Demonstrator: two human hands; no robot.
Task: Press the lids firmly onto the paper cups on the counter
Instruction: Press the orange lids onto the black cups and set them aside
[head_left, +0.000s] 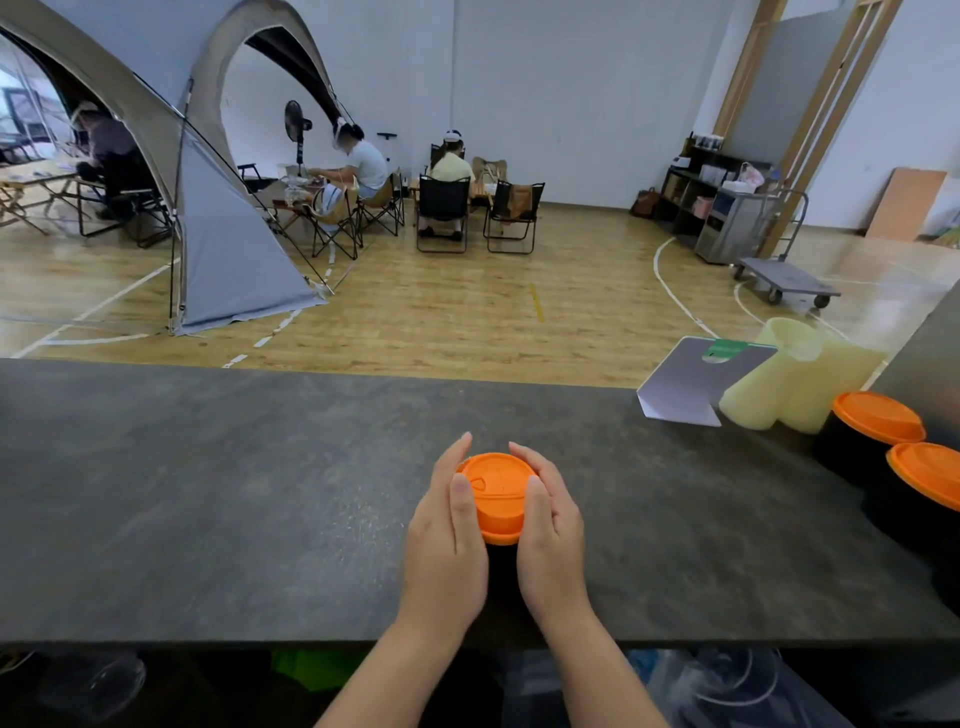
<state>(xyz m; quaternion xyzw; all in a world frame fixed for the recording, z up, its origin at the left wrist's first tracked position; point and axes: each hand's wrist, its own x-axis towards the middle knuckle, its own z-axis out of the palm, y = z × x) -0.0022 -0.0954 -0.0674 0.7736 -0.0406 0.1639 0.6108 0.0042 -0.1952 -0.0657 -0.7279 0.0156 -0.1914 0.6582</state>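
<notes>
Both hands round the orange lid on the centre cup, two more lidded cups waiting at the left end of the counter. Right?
Not quite. The head view shows the left hand and right hand round the orange lid on the centre cup, but the two more lidded cups stand at the right end of the counter, not the left.

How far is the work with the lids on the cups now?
Done, it seems: two black cups at the right, one behind the other, already wear orange lids. In hand: both hands, left and right, hold the middle cup's orange lid, thumbs on top. Left: no cup without a lid is visible.
</notes>
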